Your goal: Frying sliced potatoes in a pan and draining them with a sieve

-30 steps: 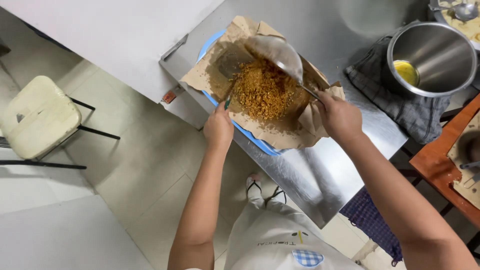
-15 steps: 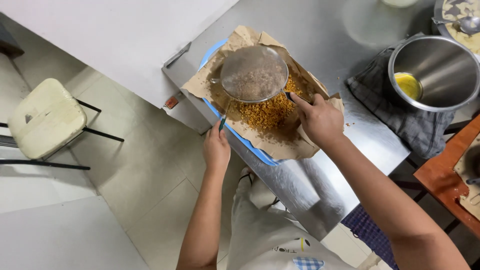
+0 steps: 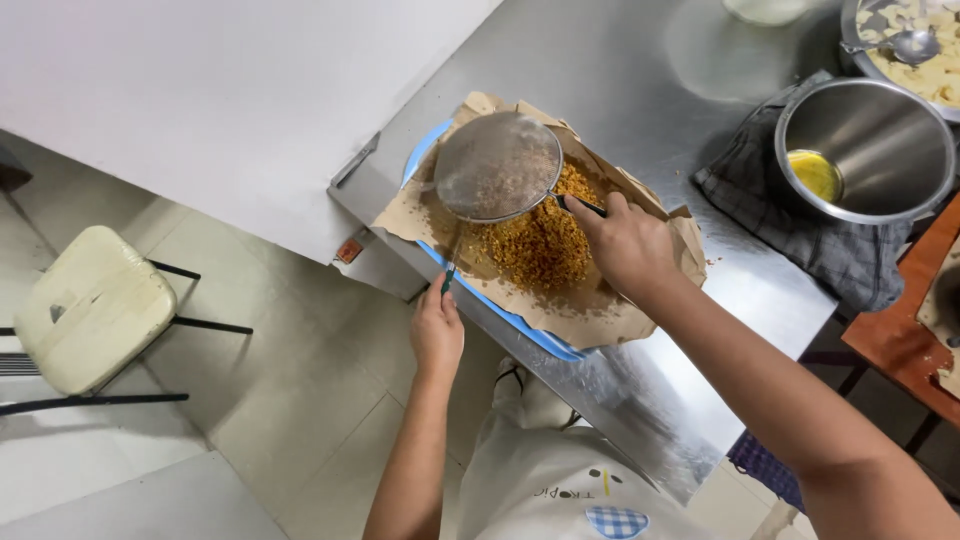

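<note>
Steel counter [image 3: 700, 330] carries everything you're working over, with a big metal bowl [image 3: 865, 150] sitting on a grey checked cloth [image 3: 800, 240], likely so it won't slide. Next down, brown paper [image 3: 610, 310] lines a blue tray [image 3: 500, 310] at the counter's near edge, probably to soak oil from the heap of golden fried crumbs [image 3: 535, 245] piled on it. Your right hand [image 3: 625, 240] is clamped on the handle of a round mesh strainer [image 3: 497, 165], holding it just above the heap. Your left hand [image 3: 437, 330] pinches a thin utensil [image 3: 450, 265] at the tray's edge; whether it's a spoon or a knife you can't tell. Most of the tray is hidden under the paper, and the pan at the top right corner is cut off.
</note>
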